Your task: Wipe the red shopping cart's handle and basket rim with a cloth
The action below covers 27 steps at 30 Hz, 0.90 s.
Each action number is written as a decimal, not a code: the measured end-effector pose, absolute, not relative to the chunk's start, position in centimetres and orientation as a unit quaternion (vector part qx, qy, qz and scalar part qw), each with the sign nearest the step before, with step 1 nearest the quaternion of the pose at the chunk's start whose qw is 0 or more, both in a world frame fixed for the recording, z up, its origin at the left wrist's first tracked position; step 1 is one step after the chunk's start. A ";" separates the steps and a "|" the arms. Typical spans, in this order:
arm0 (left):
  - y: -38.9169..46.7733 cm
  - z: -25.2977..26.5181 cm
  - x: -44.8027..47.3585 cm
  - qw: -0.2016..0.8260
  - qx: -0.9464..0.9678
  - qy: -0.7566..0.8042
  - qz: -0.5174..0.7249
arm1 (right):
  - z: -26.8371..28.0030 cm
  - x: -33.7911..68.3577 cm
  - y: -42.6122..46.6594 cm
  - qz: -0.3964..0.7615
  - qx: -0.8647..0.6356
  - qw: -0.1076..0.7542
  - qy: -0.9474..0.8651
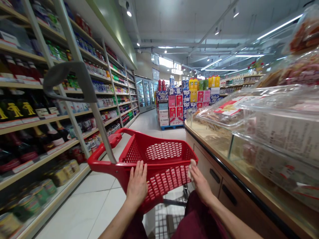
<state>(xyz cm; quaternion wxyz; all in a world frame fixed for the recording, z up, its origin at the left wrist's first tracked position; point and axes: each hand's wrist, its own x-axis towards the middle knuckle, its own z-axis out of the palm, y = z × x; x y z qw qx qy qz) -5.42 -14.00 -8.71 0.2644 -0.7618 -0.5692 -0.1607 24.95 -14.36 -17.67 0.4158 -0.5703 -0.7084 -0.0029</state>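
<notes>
A red plastic wheeled shopping basket (pixel 164 186) with perforated walls is in front of me, its opening showing no goods inside. From its left end a grey pull handle (pixel 74 96) rises on metal poles. My left hand (pixel 137 182) lies on the near side wall just below the rim, fingers stretched out flat. At the right end, my right hand (pixel 200 182) presses a crumpled white cloth or tissue (pixel 191 167) against the basket's corner, fingers closed around it. A dark wheel (pixel 185 192) shows under that end.
Shelves of bottles and cans (pixel 99 76) line the left side. A wooden display counter (pixel 219 166) with clear packs of food (pixel 231 106) stands close on the right. Ahead are stacked drink cartons (pixel 175 106) on a blue pallet (pixel 171 127) and glass-door fridges (pixel 146 93). Pale tiles (pixel 99 199) cover the floor.
</notes>
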 end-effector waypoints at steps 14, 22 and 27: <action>-14.4 -8.6 -6.0 0.259 -0.773 -0.557 -0.160 | -19.1 20.1 -14.7 -0.031 -0.460 0.406 -0.789; -14.4 -8.6 -6.0 0.250 -0.771 -0.563 -0.161 | -15.8 18.1 -14.9 -0.069 -0.409 0.483 -0.771; -14.5 -8.6 -6.4 0.267 -0.779 -0.545 -0.159 | -18.5 17.2 -15.5 -0.021 -0.427 0.410 -0.806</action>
